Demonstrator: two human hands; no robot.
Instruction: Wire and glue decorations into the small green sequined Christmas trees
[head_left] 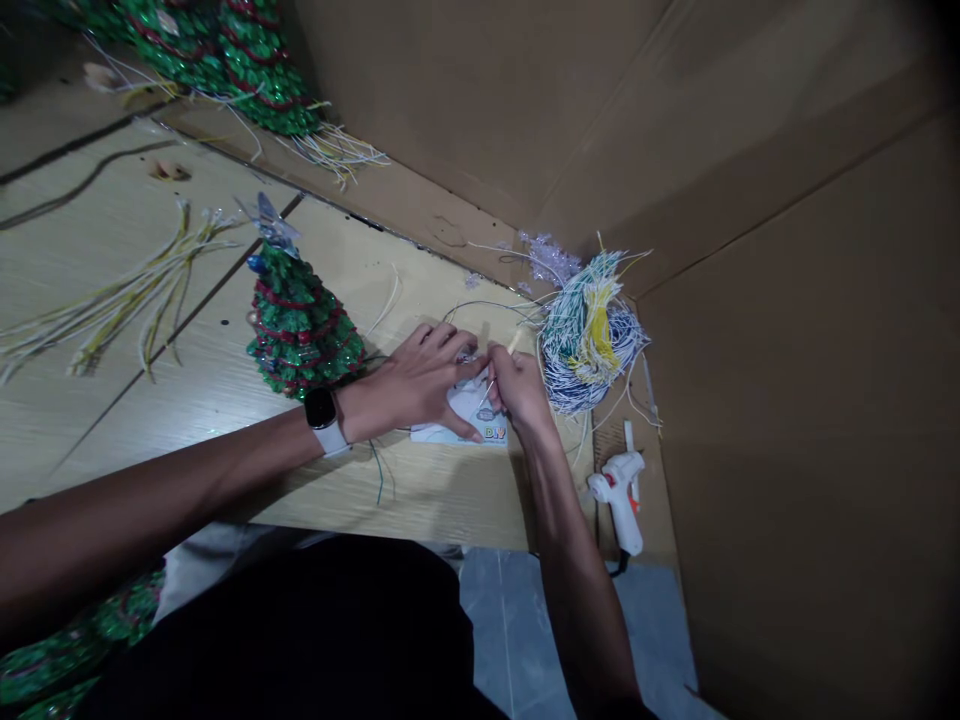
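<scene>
My left hand (427,385), with a watch on its wrist, lies with fingers spread over a pale card (457,434) printed with the letters DIY. Small clear, shiny bits show by its fingertips, partly hidden. Closed in a pinch, my right hand (520,385) holds a thin tool (487,391) with a pale handle end and a slim metal shaft slanting down to the card. Its exact kind is not clear. Just left of my left hand stands a small green Christmas tree (304,325) with red garlands and a shiny topper.
A coiled bundle of white, green, yellow and blue wires (592,335) lies right of my hands, with clear plastic bits (550,258) behind it. A white glue gun (621,500) rests at the right edge. Loose wires (135,290) lie left; more trees (262,65) stand behind.
</scene>
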